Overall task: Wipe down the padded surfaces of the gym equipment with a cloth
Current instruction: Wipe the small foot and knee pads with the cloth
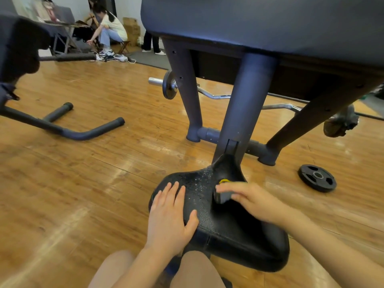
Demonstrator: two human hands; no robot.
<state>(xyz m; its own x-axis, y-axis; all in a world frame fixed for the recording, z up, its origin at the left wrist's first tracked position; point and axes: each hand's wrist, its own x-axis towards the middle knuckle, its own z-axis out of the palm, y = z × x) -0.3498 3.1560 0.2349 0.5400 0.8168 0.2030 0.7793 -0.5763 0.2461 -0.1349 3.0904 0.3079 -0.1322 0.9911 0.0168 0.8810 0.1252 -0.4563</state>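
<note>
**Seat pad under both hands, preacher bench, wood-floored gym**

Wood flooring (93,173) in glossy planks runs across the whole room. At far left, a seated person (109,31) leans forward beside a folding table, with cardboard boxes (131,28) stacked against the wall behind. Nearer, at the left edge, a dark padded machine part (18,44) is blurred by closeness, and its tubular base frame (68,129) lies on the floor.

Centre near: a black textured seat pad (218,221) is mounted on a grey upright post (243,104). Pale specks dot the pad's far half. The left hand (170,219) lies flat on the pad's left side, fingers straight and slightly spread, thumb out to the right, holding nothing. The right hand (249,199) is over the pad's right side, motion-blurred, fingers curled over a small dark grey object (222,197) that touches the pad; whether this is a folded cloth cannot be confirmed. A yellow mark (224,180) shows just beyond it.

Above, the large grey arm pad (259,17) fills the upper right. Behind the post, a chrome curl bar (214,95) with a plate at each end sits low across the frame. At right, a loose black weight plate (316,178) lies flat on the floor, well apart from the seat.
</note>
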